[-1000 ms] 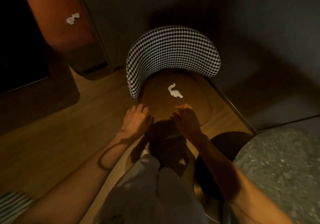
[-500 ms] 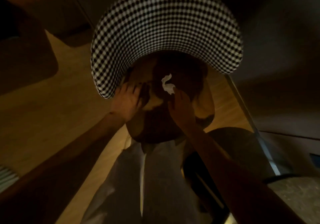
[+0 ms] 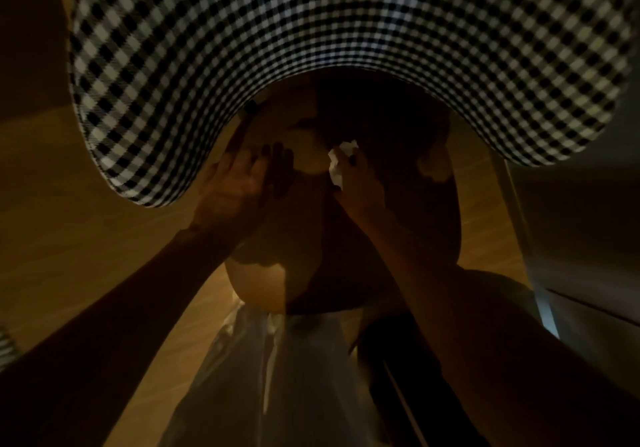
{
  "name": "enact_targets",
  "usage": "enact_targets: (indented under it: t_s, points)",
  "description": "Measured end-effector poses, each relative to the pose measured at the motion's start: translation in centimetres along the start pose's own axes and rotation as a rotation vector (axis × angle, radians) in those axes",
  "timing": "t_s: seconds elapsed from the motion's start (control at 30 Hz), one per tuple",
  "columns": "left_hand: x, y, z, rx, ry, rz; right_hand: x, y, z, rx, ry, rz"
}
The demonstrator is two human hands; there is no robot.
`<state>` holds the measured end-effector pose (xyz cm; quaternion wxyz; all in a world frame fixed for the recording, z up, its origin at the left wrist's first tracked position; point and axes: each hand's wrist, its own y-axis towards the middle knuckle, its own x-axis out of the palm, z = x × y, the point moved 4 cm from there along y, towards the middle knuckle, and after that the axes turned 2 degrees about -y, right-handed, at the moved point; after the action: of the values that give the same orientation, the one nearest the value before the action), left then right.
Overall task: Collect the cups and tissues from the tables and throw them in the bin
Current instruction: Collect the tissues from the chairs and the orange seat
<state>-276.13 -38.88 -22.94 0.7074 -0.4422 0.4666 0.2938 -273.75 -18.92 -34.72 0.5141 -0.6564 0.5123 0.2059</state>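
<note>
Right hand (image 3: pixel 358 183) is pinching the crumpled white tissue (image 3: pixel 337 164) at the fingertips, just above the brown chair seat (image 3: pixel 408 232), under the curve of the checked backrest (image 3: pixel 346 31). Risk here: that's a light fingertip pinch on flimsy paper, so a quick pull could tear it or let a scrap drop back onto the seat, and in this dim light a stray piece would be easy to miss. The tissue sticks out past the fingers on the thumb side, toward the other hand. Left hand (image 3: pixel 235 187) lies relaxed, fingers straight, flat against the seat's left edge beside the backrest, holding nothing. No bin in sight.
</note>
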Motion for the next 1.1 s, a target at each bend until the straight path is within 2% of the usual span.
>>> enact_targets:
  t_s: [0.13, 0.3, 0.5, 0.67, 0.83, 0.93, 1.1]
  points:
    - [0.0, -0.5, -0.4, 0.019, -0.012, 0.063, 0.1, 1.4, 0.2, -0.042, -0.04, -0.081]
    - [-0.8, -2.2, -0.6, 0.017, -0.084, 0.068, -0.8, -1.2, 0.5, 0.047, 0.153, 0.016]
    - [-4.7, -6.5, -1.9, 0.015, -0.247, 0.157, -3.5, -8.1, -4.2, 0.071, 0.475, 0.225]
    - [-8.9, -13.1, -5.7, 0.064, -0.35, 0.304, -6.3, -15.4, -11.2, 0.048, 0.628, 0.324]
    - [-13.4, -21.9, -12.1, 0.078, -0.295, 0.436, -9.9, -22.9, -22.6, -0.015, 0.658, 0.468]
    - [-15.8, -27.1, -16.6, 0.061, -0.239, 0.389, -10.7, -26.1, -29.4, -0.083, 0.685, 0.477]
    - [-19.7, -33.0, -23.7, -0.095, -0.204, 0.343, -11.2, -27.5, -38.5, -0.129, 0.751, 0.438]
